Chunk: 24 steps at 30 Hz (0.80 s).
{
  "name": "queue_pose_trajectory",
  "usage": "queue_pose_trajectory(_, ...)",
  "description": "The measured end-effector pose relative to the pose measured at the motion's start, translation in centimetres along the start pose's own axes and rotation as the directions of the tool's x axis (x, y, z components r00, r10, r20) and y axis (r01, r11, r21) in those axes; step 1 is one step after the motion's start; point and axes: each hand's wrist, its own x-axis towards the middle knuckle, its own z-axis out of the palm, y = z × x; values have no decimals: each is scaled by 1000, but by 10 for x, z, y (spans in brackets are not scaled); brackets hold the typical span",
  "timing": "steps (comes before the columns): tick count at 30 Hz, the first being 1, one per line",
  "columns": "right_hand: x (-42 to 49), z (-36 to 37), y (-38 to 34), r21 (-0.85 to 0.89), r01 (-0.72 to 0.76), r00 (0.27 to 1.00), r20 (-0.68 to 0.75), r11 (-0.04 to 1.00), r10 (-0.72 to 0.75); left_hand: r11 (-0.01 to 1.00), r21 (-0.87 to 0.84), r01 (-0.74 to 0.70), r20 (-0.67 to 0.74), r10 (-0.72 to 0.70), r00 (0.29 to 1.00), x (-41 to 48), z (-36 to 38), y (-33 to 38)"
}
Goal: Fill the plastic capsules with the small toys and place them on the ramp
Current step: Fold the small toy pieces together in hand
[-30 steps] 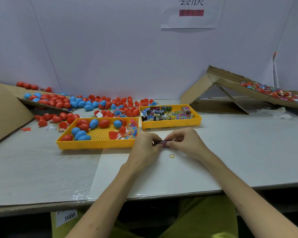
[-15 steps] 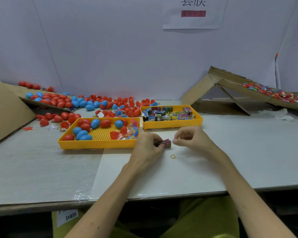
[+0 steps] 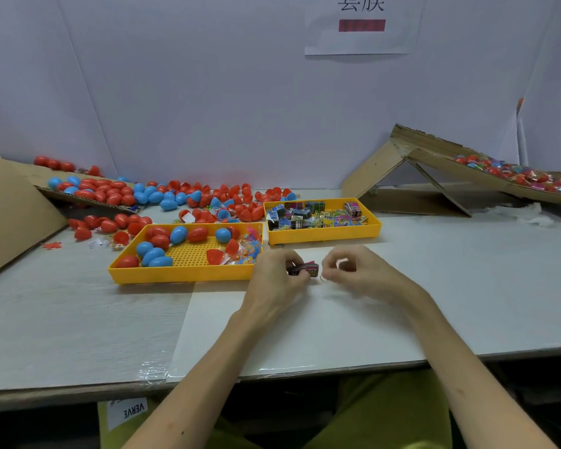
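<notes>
Head view: just right of the capsule tray point(image 3: 182, 276), left hand point(image 3: 274, 278) is pinching a toy pack point(image 3: 306, 270); right hand point(image 3: 357, 272) is curling, blurred, grip unclear. Likely prepping the toy; next is needing a capsule half point(image 3: 215, 256) from that tray. Ramp point(image 3: 434, 155) is sitting far right of it.

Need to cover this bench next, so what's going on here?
A person's left hand grips a small toy packet over the table. The right hand is curled beside it, too blurred to tell what it holds. One yellow tray holds red and blue capsules, the other tray more packets. No capsule shows in either hand; more lie on the cardboard ramp at right.
</notes>
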Motion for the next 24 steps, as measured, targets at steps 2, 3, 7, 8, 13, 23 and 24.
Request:
queue_pose_trajectory(2,1,1,-4,157,18,995,-98,987,-3,997,-69,28,-9,-29,1000,1,-1,1)
queue_pose_trajectory(3,1,2,-6,229,18,995,-101,973,5,994,-100,39,-14,-41,999,1,-1,2)
queue_pose_trajectory(7,4,10,-7,340,25,997,-82,940,4,990,-142,22,-14,-24,1000,1,-3,4)
queue_pose_trajectory(8,5,11,-6,329,33,994,-110,944,3,987,-156,25,-1,-26,1000,1,-3,5)
queue_pose_trajectory(13,9,15,-3,238,69,977,-211,969,-17,977,-212,40,39,-33,999,0,-2,6)
queue_pose_trajectory(23,8,26,-5,-3,184,942,-284,983,-178,986,-154,56,181,-27,983,-2,6,5)
queue_pose_trajectory(24,8,27,-5,-39,193,937,-287,980,-196,986,-152,73,206,-41,978,-2,7,5)
